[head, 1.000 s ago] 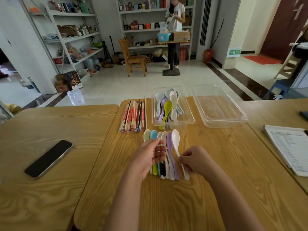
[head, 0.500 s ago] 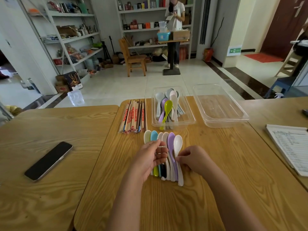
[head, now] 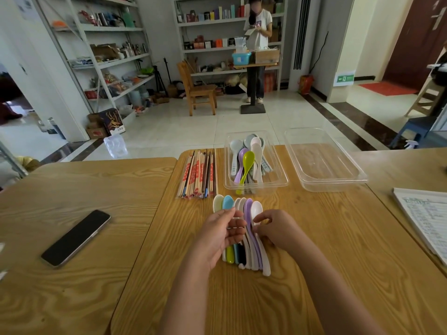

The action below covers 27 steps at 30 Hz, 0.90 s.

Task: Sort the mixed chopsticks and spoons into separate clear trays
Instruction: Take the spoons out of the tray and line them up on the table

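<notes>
Gripping a side-by-side row of pastel plastic soup spoons [head: 242,256] with the left hand [head: 219,235], curling its fingers over the handles from the left. Pinching the neck of the white plastic spoon [head: 257,210] at the right edge of that row with the right hand [head: 278,229], bending thumb and fingers against it. Resting the row flat on the light wooden table [head: 314,250], pointing the bowls away and the handles toward the body, and showing cream, blue, white and purple bowls just past the fingertips.

Facing, just beyond the row on the left, a loose pile of wooden and dark chopsticks with red markings [head: 198,175], lying directly on the table outside both trays. Facing, just right of that pile, a clear rectangular plastic tray [head: 271,183] holding a heap of white, grey, purple and lime-green spoons [head: 248,163]. Facing, farther right and apart from it, a second clear plastic tray [head: 324,165].

Sharing the view with a black smartphone [head: 76,238] lying screen-up on the neighbouring table to the left, and with a printed paper sheet [head: 425,213] at the right edge.
</notes>
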Each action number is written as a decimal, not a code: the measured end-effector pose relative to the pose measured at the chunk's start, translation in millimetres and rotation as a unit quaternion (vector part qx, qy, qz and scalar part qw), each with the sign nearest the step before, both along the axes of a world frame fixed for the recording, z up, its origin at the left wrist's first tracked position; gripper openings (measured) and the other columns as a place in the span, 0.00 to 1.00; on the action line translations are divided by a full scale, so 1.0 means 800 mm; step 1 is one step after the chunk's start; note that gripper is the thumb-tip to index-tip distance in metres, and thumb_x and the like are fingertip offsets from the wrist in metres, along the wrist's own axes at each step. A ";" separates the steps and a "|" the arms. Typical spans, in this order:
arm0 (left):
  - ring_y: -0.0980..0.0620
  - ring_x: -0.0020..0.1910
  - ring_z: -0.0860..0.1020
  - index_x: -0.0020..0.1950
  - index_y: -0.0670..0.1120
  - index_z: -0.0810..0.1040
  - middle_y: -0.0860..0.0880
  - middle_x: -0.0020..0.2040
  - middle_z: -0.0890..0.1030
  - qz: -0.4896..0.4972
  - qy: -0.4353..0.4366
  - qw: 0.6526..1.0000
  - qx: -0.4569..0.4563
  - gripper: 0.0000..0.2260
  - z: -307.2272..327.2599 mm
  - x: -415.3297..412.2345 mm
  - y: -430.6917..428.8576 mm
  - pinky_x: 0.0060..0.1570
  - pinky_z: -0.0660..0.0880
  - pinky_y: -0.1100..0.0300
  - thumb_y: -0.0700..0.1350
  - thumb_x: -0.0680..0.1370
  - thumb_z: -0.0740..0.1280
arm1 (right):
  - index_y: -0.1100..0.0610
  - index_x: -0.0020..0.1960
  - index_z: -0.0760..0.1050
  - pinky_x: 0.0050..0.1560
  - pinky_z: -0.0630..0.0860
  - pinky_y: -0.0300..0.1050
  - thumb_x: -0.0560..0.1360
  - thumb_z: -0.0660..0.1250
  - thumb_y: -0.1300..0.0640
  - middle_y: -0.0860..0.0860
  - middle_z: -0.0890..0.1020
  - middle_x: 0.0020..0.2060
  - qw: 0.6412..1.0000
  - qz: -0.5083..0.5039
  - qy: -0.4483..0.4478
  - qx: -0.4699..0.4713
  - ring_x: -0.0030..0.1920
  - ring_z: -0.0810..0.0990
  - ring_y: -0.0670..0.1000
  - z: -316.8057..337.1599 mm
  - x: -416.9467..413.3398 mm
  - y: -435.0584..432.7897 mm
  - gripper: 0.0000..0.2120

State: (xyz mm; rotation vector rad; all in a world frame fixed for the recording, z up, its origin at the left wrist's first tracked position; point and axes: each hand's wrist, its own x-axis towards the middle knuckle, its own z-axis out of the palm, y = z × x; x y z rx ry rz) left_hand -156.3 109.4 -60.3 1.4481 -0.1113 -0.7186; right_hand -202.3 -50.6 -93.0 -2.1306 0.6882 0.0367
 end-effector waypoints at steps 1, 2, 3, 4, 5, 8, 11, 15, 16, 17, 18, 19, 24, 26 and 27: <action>0.49 0.42 0.80 0.55 0.40 0.79 0.44 0.43 0.83 -0.001 0.000 1.000 0.001 0.13 0.001 0.000 0.000 0.44 0.78 0.57 0.47 0.84 0.60 | 0.51 0.60 0.79 0.34 0.73 0.37 0.76 0.71 0.54 0.49 0.81 0.44 1.000 0.002 0.001 -0.002 0.36 0.77 0.44 0.000 0.003 -0.002 0.13; 0.49 0.42 0.80 0.55 0.40 0.79 0.44 0.43 0.83 -0.002 -0.001 1.000 0.002 0.13 0.002 0.001 -0.001 0.43 0.78 0.57 0.47 0.84 0.60 | 0.51 0.60 0.79 0.34 0.73 0.37 0.76 0.71 0.54 0.49 0.81 0.44 1.000 0.004 0.001 -0.007 0.35 0.77 0.44 0.001 0.007 -0.003 0.13; 0.49 0.41 0.80 0.56 0.40 0.79 0.44 0.43 0.83 -0.002 -0.001 1.000 0.002 0.13 0.003 0.002 -0.002 0.43 0.78 0.57 0.47 0.84 0.60 | 0.50 0.60 0.78 0.33 0.73 0.37 0.76 0.71 0.54 0.49 0.81 0.44 1.000 0.007 0.001 -0.011 0.35 0.77 0.45 0.002 0.011 -0.004 0.13; 0.49 0.41 0.80 0.56 0.39 0.79 0.44 0.42 0.83 -0.003 -0.001 1.000 0.000 0.13 0.004 0.002 -0.003 0.43 0.78 0.57 0.47 0.84 0.60 | 0.50 0.60 0.78 0.33 0.73 0.37 0.75 0.71 0.54 0.49 0.81 0.44 1.000 0.008 -0.002 -0.015 0.36 0.77 0.45 0.004 0.014 -0.005 0.13; 0.49 0.41 0.80 0.56 0.39 0.79 0.44 0.42 0.83 -0.003 -0.002 1.000 -0.001 0.13 0.005 0.003 -0.003 0.43 0.78 0.57 0.47 0.84 0.60 | 0.50 0.60 0.78 0.34 0.73 0.38 0.75 0.71 0.54 0.49 0.80 0.45 1.000 0.008 -0.008 -0.019 0.37 0.77 0.45 0.005 0.018 -0.006 0.13; 0.49 0.40 0.80 0.57 0.39 0.79 0.44 0.42 0.83 -0.001 -0.006 1.000 -0.002 0.13 0.009 0.006 -0.004 0.43 0.78 0.57 0.46 0.83 0.60 | 0.50 0.61 0.78 0.35 0.73 0.37 0.75 0.71 0.55 0.48 0.80 0.46 0.999 0.007 -0.015 -0.032 0.38 0.78 0.45 0.007 0.026 -0.008 0.15; 0.49 0.41 0.80 0.56 0.39 0.79 0.44 0.43 0.83 -0.001 -0.010 1.000 -0.001 0.13 0.011 0.010 -0.005 0.43 0.78 0.57 0.46 0.83 0.60 | 0.50 0.62 0.78 0.37 0.75 0.38 0.75 0.71 0.54 0.47 0.80 0.44 0.999 0.017 -0.014 -0.033 0.39 0.78 0.45 0.009 0.029 -0.012 0.15; 0.49 0.40 0.80 0.54 0.40 0.79 0.44 0.42 0.83 0.000 -0.017 1.000 -0.001 0.12 0.012 0.020 -0.006 0.43 0.78 0.57 0.46 0.84 0.60 | 0.52 0.61 0.79 0.37 0.73 0.38 0.75 0.72 0.54 0.45 0.77 0.40 0.998 0.021 -0.040 -0.044 0.36 0.75 0.44 0.018 0.025 -0.018 0.14; 0.49 0.40 0.80 0.53 0.41 0.79 0.44 0.42 0.83 0.001 -0.018 1.000 -0.003 0.12 0.013 0.023 -0.007 0.42 0.78 0.58 0.46 0.84 0.60 | 0.53 0.60 0.79 0.35 0.72 0.38 0.75 0.72 0.54 0.45 0.77 0.38 0.998 0.023 -0.049 -0.046 0.34 0.75 0.44 0.020 0.024 -0.020 0.13; 0.49 0.39 0.80 0.53 0.41 0.79 0.44 0.42 0.83 0.003 -0.017 1.000 -0.006 0.12 0.014 0.026 -0.008 0.41 0.79 0.58 0.46 0.84 0.60 | 0.53 0.58 0.79 0.34 0.72 0.38 0.75 0.72 0.54 0.46 0.77 0.36 0.997 0.024 -0.056 -0.045 0.31 0.75 0.44 0.025 0.025 -0.022 0.12; 0.49 0.39 0.80 0.53 0.40 0.79 0.44 0.42 0.83 0.004 -0.016 1.000 -0.010 0.12 0.016 0.030 -0.009 0.40 0.79 0.59 0.46 0.84 0.60 | 0.54 0.57 0.80 0.32 0.72 0.38 0.76 0.71 0.53 0.47 0.78 0.34 0.997 0.025 -0.064 -0.044 0.29 0.75 0.45 0.030 0.026 -0.023 0.11; 0.49 0.40 0.80 0.54 0.40 0.79 0.44 0.42 0.83 0.005 -0.017 1.000 -0.014 0.12 0.018 0.034 -0.011 0.40 0.79 0.59 0.46 0.84 0.60 | 0.54 0.56 0.80 0.32 0.72 0.38 0.76 0.71 0.53 0.47 0.78 0.33 0.996 0.024 -0.073 -0.040 0.28 0.75 0.45 0.035 0.029 -0.025 0.10; 0.49 0.41 0.80 0.56 0.39 0.79 0.43 0.43 0.82 -0.013 -0.032 0.999 -0.031 0.13 0.036 0.067 -0.022 0.40 0.78 0.58 0.46 0.83 0.60 | 0.58 0.46 0.81 0.26 0.70 0.35 0.78 0.68 0.58 0.51 0.81 0.32 0.995 -0.001 -0.094 -0.043 0.25 0.74 0.45 0.070 0.065 -0.045 0.04; 0.49 0.41 0.80 0.56 0.39 0.79 0.43 0.43 0.82 -0.016 -0.042 0.999 -0.027 0.13 0.045 0.087 -0.032 0.41 0.79 0.59 0.46 0.84 0.59 | 0.60 0.44 0.81 0.27 0.73 0.39 0.78 0.67 0.60 0.55 0.83 0.33 0.994 -0.027 -0.083 -0.062 0.25 0.76 0.47 0.078 0.094 -0.059 0.07; 0.49 0.41 0.80 0.56 0.39 0.79 0.43 0.43 0.82 -0.014 -0.046 0.999 -0.024 0.13 0.050 0.096 -0.038 0.41 0.78 0.58 0.46 0.84 0.59 | 0.62 0.45 0.81 0.27 0.75 0.41 0.78 0.67 0.60 0.56 0.83 0.32 0.994 -0.044 -0.079 -0.068 0.25 0.77 0.48 0.079 0.110 -0.067 0.07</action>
